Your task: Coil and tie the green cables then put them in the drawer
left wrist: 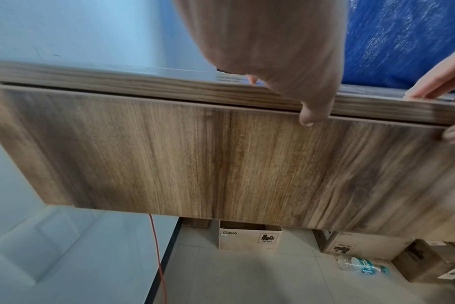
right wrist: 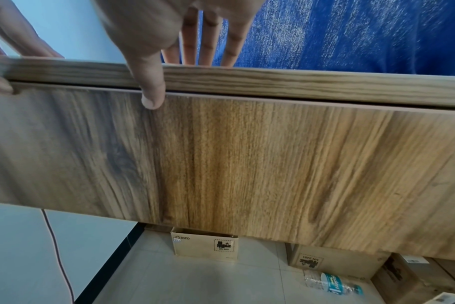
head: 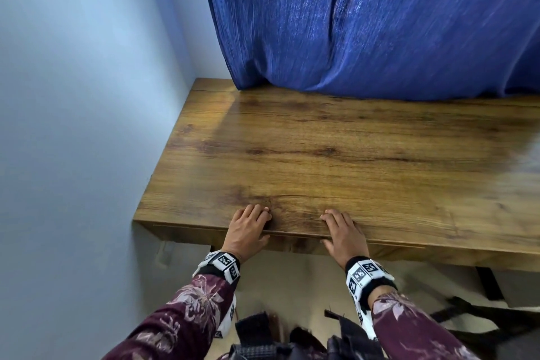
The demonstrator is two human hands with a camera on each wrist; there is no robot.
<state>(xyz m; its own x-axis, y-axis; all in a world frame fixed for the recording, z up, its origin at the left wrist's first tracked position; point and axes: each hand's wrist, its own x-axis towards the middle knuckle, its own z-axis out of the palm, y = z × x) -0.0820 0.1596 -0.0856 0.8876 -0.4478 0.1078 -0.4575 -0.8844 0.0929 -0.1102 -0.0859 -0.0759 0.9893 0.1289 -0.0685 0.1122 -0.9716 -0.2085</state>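
No green cable shows in any view. The wooden drawer front point(left wrist: 221, 160) sits flush under the table top point(head: 321, 155), only a thin gap along its upper edge; it also fills the right wrist view point(right wrist: 247, 164). My left hand point(head: 248, 225) rests on the table's front edge, fingers lying on top and its thumb point(left wrist: 309, 117) down on the drawer front. My right hand point(head: 342, 231) lies the same way a little to the right, fingers point(right wrist: 208, 41) straight on the top and thumb point(right wrist: 153, 96) on the drawer front. Neither hand holds anything.
A blue curtain point(head: 365, 23) hangs over the table's back edge, and a pale wall point(head: 87, 96) borders its left end. Under the table stand cardboard boxes point(left wrist: 249, 238), a lying plastic bottle point(left wrist: 364, 266) and a thin red cord point(left wrist: 156, 257) along the wall.
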